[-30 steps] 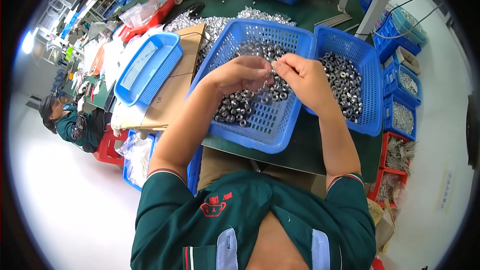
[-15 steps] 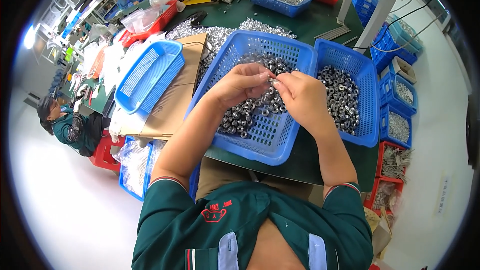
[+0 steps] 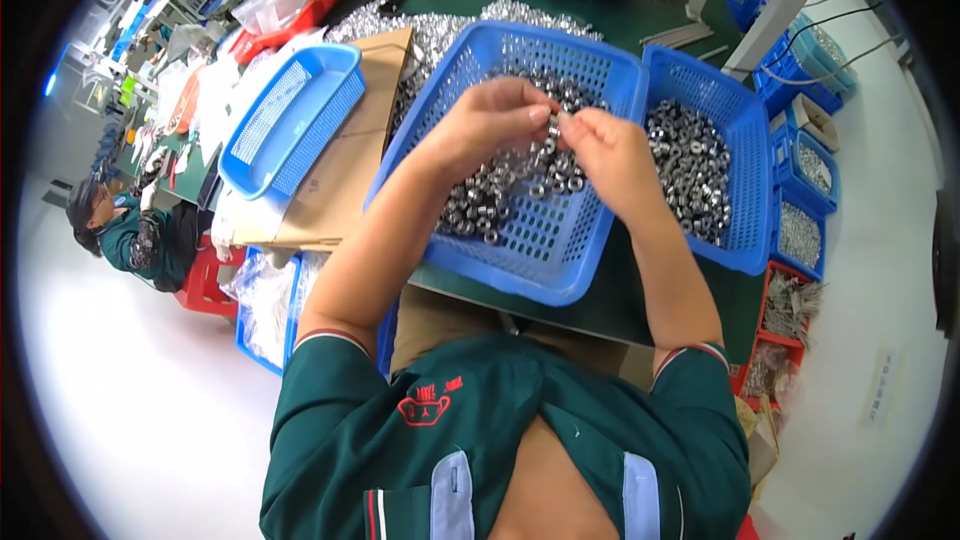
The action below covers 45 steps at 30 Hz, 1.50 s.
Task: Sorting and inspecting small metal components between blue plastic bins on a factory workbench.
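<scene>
My left hand and my right hand meet fingertip to fingertip above a large blue perforated basket. Both are closed in a pinch. Between the fingertips a small shiny metal ring shows in part; my fingers hide the rest. Below them, loose metal rings lie heaped in the basket, with some of its slotted bottom bare at the near side. A second blue basket, right beside the first, holds many similar metal rings.
On the left, an open light-blue basket rests on cardboard. Behind the large basket spreads a pile of bright metal parts. A white post rises at the back right. Stacked bins stand rightward. A seated person is far left.
The whole scene has shifted upward as my head view tilts. My hands remain pinched together over the basket, and the small metal ring between the fingertips shows more clearly.
</scene>
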### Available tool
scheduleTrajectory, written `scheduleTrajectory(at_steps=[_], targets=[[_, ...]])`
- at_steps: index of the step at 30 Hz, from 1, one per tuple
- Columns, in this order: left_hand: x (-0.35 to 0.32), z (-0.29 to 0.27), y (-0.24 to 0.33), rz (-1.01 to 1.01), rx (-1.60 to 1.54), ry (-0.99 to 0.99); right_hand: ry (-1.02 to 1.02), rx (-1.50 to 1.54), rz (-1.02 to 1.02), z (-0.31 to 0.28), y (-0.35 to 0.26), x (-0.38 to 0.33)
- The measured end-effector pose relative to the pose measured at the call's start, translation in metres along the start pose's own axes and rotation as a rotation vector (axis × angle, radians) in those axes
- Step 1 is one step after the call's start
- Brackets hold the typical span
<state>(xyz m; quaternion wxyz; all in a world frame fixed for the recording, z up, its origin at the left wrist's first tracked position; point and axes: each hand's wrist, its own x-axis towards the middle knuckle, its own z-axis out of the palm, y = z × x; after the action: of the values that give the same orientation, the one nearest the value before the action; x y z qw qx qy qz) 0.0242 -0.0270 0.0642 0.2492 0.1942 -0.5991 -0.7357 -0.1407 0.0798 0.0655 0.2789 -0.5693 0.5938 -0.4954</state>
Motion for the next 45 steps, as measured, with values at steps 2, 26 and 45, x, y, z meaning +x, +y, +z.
scheduleTrajectory(at_steps=[2, 26, 45], targets=[[0.003, 0.0, 0.003, 0.003, 0.004, -0.012, -0.074, 0.129, 0.112, -0.001, 0.005, 0.006], [0.003, 0.032, -0.053, -0.246, 1.771, -0.267, 0.015, 0.113, -0.095, -0.015, -0.018, -0.005], [0.001, -0.009, 0.0, -0.228, -0.343, -0.108, 0.059, -0.305, -0.202, -0.002, -0.012, -0.005]])
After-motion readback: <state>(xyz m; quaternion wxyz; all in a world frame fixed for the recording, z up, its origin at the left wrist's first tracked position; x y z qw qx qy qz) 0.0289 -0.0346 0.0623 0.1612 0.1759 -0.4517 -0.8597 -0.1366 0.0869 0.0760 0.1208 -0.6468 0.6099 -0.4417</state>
